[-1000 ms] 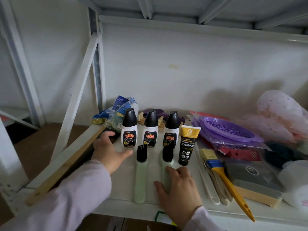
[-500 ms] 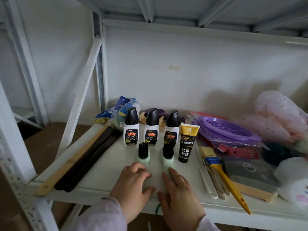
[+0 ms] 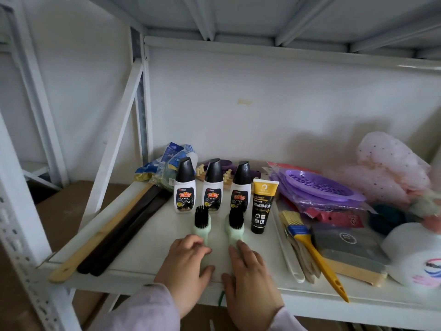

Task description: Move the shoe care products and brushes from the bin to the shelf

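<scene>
Three white polish bottles with black caps [image 3: 185, 189] [image 3: 213, 191] [image 3: 241, 191] stand in a row on the white shelf [image 3: 148, 237]. A black-and-yellow tube [image 3: 262, 206] stands upright at their right. In front of them lie two pale green brushes with black bristles, side by side, bristles toward the bottles. My left hand [image 3: 188, 268] covers the handle of the left green brush [image 3: 201, 223], fingers curled over it. My right hand [image 3: 248, 280] lies over the handle of the right green brush [image 3: 235, 225]. The bin is out of view.
A wooden stick and two dark long-handled pieces [image 3: 114, 235] lie diagonally along the shelf's left edge. A yellow-handled paintbrush [image 3: 312, 249], a grey block [image 3: 348, 249], purple strainers [image 3: 319, 187], a white roll [image 3: 415, 256] and pink netting [image 3: 391, 168] crowd the right side. Blue packets [image 3: 167, 163] sit at the back.
My left hand has left the dark sticks at the left and come onto the left green brush handle. My right hand has stayed on the right brush.
</scene>
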Demonstrator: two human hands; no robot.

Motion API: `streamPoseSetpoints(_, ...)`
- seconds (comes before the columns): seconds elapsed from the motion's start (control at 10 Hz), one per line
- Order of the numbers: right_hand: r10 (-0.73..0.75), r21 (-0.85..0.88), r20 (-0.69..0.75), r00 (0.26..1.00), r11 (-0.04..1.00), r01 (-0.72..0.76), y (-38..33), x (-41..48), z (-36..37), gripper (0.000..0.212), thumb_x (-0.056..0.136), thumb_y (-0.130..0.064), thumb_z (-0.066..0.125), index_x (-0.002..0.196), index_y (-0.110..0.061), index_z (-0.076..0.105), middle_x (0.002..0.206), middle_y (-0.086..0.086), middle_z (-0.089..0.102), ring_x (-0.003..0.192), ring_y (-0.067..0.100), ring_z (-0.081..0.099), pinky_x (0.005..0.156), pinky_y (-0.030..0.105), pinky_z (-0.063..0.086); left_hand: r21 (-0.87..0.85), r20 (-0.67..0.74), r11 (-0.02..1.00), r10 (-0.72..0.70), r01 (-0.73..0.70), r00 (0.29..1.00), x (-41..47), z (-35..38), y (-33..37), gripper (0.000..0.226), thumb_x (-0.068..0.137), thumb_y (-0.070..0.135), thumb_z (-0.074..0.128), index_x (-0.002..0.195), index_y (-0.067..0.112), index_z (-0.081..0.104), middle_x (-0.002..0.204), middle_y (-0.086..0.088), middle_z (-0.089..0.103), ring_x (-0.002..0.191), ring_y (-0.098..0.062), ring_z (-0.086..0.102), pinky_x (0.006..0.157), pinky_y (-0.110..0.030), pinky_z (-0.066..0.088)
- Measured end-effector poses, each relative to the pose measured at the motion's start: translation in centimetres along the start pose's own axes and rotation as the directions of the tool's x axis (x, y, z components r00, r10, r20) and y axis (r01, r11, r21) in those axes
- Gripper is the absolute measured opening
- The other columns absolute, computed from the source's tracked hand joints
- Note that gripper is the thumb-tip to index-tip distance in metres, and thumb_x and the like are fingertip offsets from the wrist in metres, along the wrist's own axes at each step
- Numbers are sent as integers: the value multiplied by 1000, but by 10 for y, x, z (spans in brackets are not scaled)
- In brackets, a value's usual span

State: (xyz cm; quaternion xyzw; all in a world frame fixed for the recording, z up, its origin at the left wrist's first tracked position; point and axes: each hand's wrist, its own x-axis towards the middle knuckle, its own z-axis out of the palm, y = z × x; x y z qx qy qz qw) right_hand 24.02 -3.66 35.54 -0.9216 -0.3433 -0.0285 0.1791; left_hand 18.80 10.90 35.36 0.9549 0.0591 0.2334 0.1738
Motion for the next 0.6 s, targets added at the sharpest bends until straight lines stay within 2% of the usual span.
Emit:
streamPoseSetpoints(0.3,15,1,18,1000,1000,-15,-3,-1,1,60,91,-41,36,144,-20,16,157,2,7,138,20,16,115,31,19,-19,-9,1000,-15,15,1000,-2,-2,4,36,84,34,57,118,21,59,131,3,47,122,-17,40,104,-20,30)
streamPoseSetpoints(0.5,28,5,24,999,1000,-28,-7,0,-1,59,91,-42,35,144,-22,17,156,3,9,138,23,16,115,34,19,-20,40,999,-36,37,999,-6,-6,7,38,86,38,53,122,29,51,134,7,39,126,-13,34,105,-18,27)
streamPoseSetpoints(0.6,25,6,-16,1000,1000,-25,-3,0,-6,57,91,-42,35,143,-26,17,156,4,9,138,23,16,115,35,20,-31,-2,999,-21,21,1000,-7,-11,8,37,85,41,53,121,33,51,133,10,39,126,-10,33,104,-17,27)
